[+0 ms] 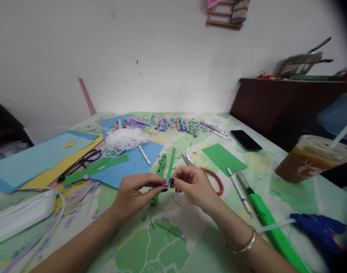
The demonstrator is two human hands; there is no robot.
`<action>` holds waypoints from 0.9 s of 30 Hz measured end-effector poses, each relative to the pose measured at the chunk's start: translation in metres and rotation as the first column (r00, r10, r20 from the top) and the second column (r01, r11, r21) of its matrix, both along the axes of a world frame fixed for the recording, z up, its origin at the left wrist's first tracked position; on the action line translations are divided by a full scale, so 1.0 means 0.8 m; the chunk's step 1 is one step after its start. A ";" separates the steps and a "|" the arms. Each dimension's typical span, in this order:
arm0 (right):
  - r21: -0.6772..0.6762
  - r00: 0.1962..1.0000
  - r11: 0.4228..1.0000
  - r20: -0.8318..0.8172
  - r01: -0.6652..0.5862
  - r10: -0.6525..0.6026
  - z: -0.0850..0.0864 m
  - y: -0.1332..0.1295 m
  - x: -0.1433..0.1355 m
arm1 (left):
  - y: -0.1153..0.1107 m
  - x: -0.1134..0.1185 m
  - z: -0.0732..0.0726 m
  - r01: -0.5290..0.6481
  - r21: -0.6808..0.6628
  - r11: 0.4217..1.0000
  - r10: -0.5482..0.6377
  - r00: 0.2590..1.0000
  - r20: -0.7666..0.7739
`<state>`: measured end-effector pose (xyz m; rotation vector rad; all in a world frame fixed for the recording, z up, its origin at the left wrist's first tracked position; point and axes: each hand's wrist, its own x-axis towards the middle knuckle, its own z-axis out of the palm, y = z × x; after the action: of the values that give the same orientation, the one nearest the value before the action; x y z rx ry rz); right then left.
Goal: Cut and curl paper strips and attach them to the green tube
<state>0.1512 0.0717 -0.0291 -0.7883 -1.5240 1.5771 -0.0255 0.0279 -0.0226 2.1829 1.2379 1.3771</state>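
Observation:
My left hand [139, 191] and my right hand [190, 184] meet over the middle of the table, fingertips almost touching. Pinched in the left fingers is a small piece of purple paper [167, 182]. The right thumb and forefinger close at its other edge. Just beneath and behind the hands lies a green paper roll [161, 165], partly covered by the left fingers, with a thin string at its lower end. A narrow green paper strip [171, 163] stretches away beside it. Scissors with red handles [212, 178] rest behind the right hand.
White string [126, 139] is heaped on blue paper [111, 175], near black glasses [81, 162]. Several decorated paper rolls [177, 124] line the back. At right are a phone [246, 140], green card [224, 158], a marker [239, 191], a green-handled cutter [268, 220], a blue glue gun [318, 231] and a drink cup [310, 161].

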 end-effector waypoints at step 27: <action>0.718 0.370 0.603 0.486 0.347 -0.792 -0.036 0.057 0.056 | 0.044 -0.041 -0.026 0.004 -0.506 0.863 0.122 0.969 0.216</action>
<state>0.1958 0.1173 -0.0578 -1.6151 -1.7802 0.1470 -0.0585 0.0631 -0.0435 1.5826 1.3890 1.1319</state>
